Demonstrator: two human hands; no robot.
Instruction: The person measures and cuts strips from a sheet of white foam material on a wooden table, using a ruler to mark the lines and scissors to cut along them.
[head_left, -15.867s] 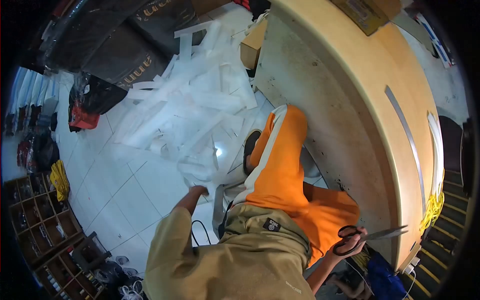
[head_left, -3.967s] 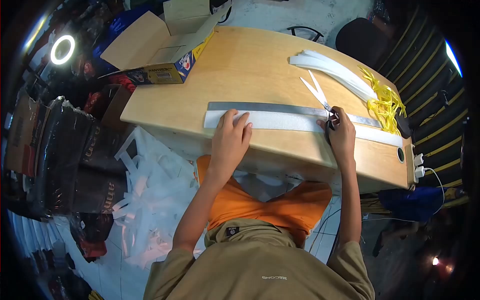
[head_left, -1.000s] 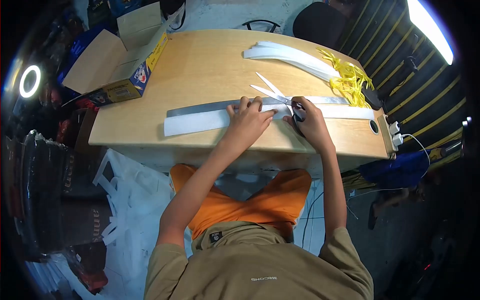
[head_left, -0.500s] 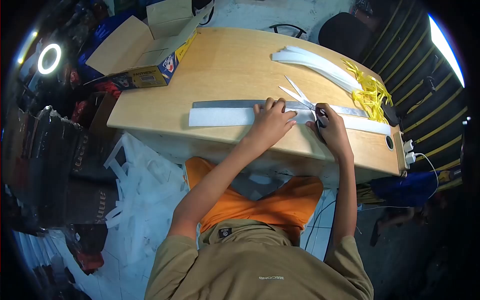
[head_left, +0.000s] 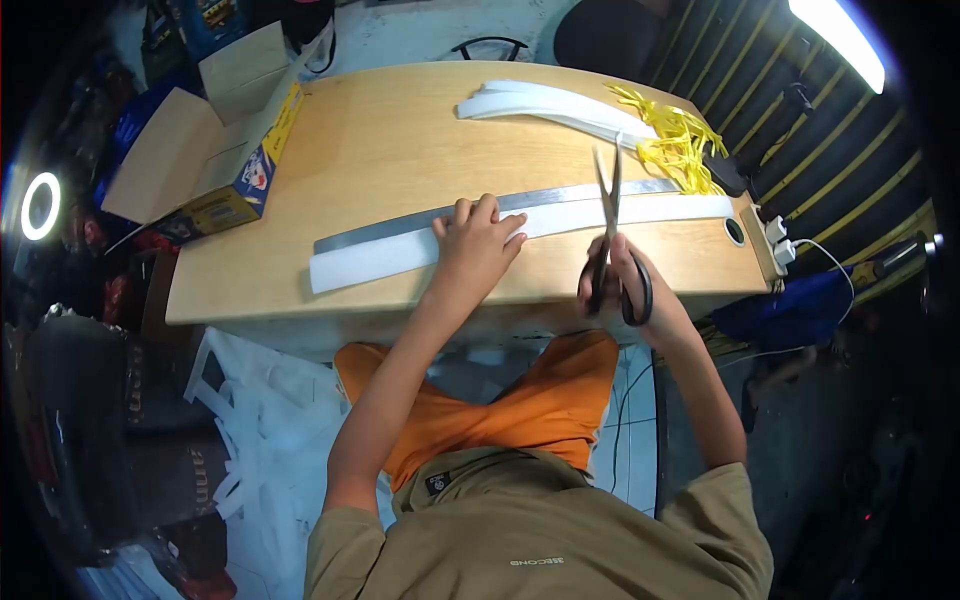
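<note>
My left hand [head_left: 478, 245] rests with spread fingers across a long metal ruler [head_left: 385, 231] and a white foam strip [head_left: 375, 268], pressing both onto the table [head_left: 390, 130]. The ruler lies along the strip's far edge. In my right hand [head_left: 640, 290] is a pair of scissors [head_left: 611, 215], thumb and fingers at the black handles. Their blades point away from me, slightly parted, and overlap the strip and ruler in this view. Farther back lies a bundle of white strips [head_left: 550, 105], with a tangle of yellow ribbon [head_left: 680, 145] at its right end.
An open cardboard box [head_left: 215, 170] stands at the table's left. White plugs [head_left: 780, 240] with a cable sit at the right edge, beside a round cable hole [head_left: 735, 232]. White scraps [head_left: 290, 430] cover the floor on the left, next to dark wrapped boxes [head_left: 100, 420].
The scissors have come back from over the strip toward me and turned to point straight away, with blades closer together. My left hand stays on the ruler and strip. The view has shifted.
</note>
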